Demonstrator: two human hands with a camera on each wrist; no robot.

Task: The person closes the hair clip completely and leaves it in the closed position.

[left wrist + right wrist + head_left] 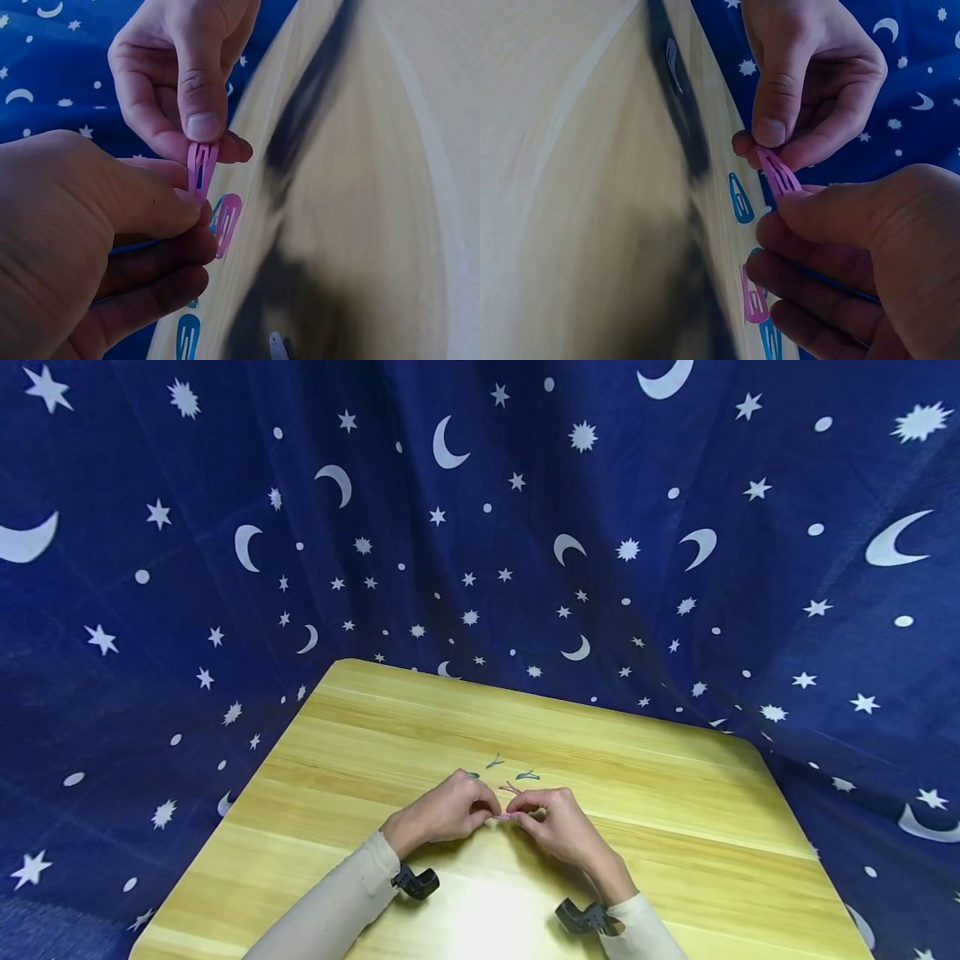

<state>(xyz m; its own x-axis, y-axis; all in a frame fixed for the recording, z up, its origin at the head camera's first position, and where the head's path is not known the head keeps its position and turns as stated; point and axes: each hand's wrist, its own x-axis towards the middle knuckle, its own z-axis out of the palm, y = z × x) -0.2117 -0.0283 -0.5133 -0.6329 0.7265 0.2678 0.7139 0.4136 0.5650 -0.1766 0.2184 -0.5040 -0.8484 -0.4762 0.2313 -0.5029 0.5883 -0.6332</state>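
Observation:
Both hands meet over the table at a pink snap hair clip [199, 169]. My left hand [452, 807] pinches one end between thumb and index finger, its other fingers loosely bent below. With thumb and fingertips, my right hand [558, 825] pinches the opposite end. In the right wrist view the pink clip [778, 174] spans the short gap between the two thumbs. A second pink hair clip [228, 225] lies on the table just past the hands. Blue hair clips [528, 776] lie farther back, one partly hidden behind my left hand.
A pale hair clip [673, 66] lies apart on the wooden table [360, 718], in shadow. Another thin blue clip [495, 762] lies behind the hands. Dark blue curtain [510, 543] with moons and stars hangs around the table edges. Each wrist wears a black camera mount [416, 882].

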